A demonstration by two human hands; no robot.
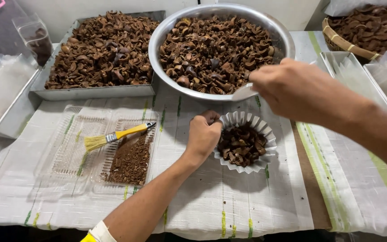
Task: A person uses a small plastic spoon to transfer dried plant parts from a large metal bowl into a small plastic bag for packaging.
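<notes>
Now, from the head view, your left hand (202, 134) pinches the rim of the pleated white cup (246, 141), fingers closed on its near-left edge, steadying it on the cloth (202, 197). The cup sits just in front of the steel bowl (166, 40) and already holds a mound of brown shells. Your right hand (301, 92) is wrapped around a scoop (243, 92), whose pale blade rests at the bowl's front rim, just above the cup. You look to be mid-filling: the portion seems nearly up to the pleats. The next move calls for a small, level scoop tipped slowly, with the cup held firm so its thin wall does not fold. To the left lie a tray (75, 148) of crumbs and a brush (113, 136).
</notes>
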